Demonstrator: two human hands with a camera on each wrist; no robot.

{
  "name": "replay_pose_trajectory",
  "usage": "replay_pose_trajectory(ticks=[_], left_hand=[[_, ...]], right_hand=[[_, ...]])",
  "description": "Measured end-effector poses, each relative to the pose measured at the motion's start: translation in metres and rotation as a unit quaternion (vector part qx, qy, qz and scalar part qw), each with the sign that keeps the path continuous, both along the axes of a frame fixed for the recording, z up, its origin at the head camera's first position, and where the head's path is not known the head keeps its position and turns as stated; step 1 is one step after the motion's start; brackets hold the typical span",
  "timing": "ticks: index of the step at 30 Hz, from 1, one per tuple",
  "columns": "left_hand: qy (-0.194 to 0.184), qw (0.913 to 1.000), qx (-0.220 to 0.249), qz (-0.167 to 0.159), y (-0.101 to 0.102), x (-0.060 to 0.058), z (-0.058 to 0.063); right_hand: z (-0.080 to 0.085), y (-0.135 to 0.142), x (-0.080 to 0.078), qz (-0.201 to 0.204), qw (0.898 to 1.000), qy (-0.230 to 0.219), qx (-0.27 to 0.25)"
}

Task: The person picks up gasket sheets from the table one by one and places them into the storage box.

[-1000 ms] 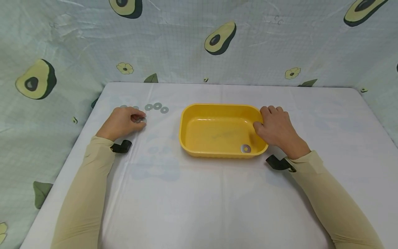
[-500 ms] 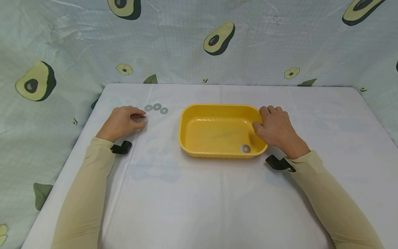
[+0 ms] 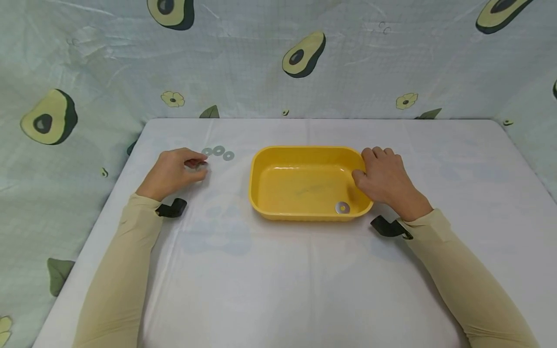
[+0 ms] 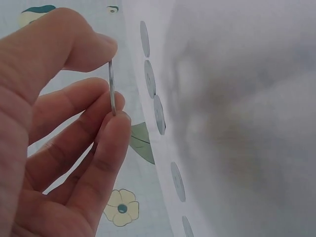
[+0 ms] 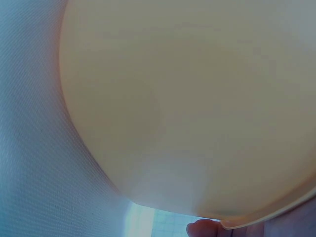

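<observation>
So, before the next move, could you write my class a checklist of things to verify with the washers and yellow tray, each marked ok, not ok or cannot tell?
1. Washer secured: ok. The left hand pinches the held washer with thumb and fingertip.
2. Only one washer in the pinch: cannot tell. It shows edge-on.
3. Tray steadied: ok. The right hand grips the right end of the yellow tray.
4. Tray upright on the table: ok. One inside washer lies near its near right corner.
5. Left hand over the tray: not ok. It is off to the left.
6. All washers collected: not ok. Five loose washers lie on the table.
</observation>
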State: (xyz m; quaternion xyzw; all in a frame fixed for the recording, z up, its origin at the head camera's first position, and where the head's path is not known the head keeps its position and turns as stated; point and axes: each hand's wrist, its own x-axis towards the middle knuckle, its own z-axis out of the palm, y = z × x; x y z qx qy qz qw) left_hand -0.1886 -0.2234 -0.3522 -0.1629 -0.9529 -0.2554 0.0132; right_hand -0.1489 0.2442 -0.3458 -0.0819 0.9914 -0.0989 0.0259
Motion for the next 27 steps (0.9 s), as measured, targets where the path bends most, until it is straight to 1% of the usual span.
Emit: replay_pose_trajectory(ticks=[8, 15, 21, 24, 27], left_hand=[[0.022, 0.9997, -0.003, -0.009, 0.005, 0.002, 0.001], [0.029, 0.9994, 0.004, -0.019, 0.011, 0.004, 0.004], [0.035, 0.9989, 0.012, -0.029, 0.020, 0.008, 0.008], [0.046, 0.9983, 0.015, -0.033, 0.025, 0.009, 0.011], [0.072, 0.9964, 0.020, -0.041, 0.030, 0.011, 0.013]], right_hand=[[0.000, 0.000, 0.001, 0.000, 1.000, 0.002, -0.003], [0.001, 0.001, 0.001, 0.001, 1.000, 0.007, -0.002], [0.002, 0.001, 0.000, 0.001, 1.000, -0.003, 0.000], [0.002, 0.001, 0.000, 0.000, 1.000, -0.004, 0.003], [0.001, 0.001, 0.001, 0.000, 1.000, 0.001, 0.002]])
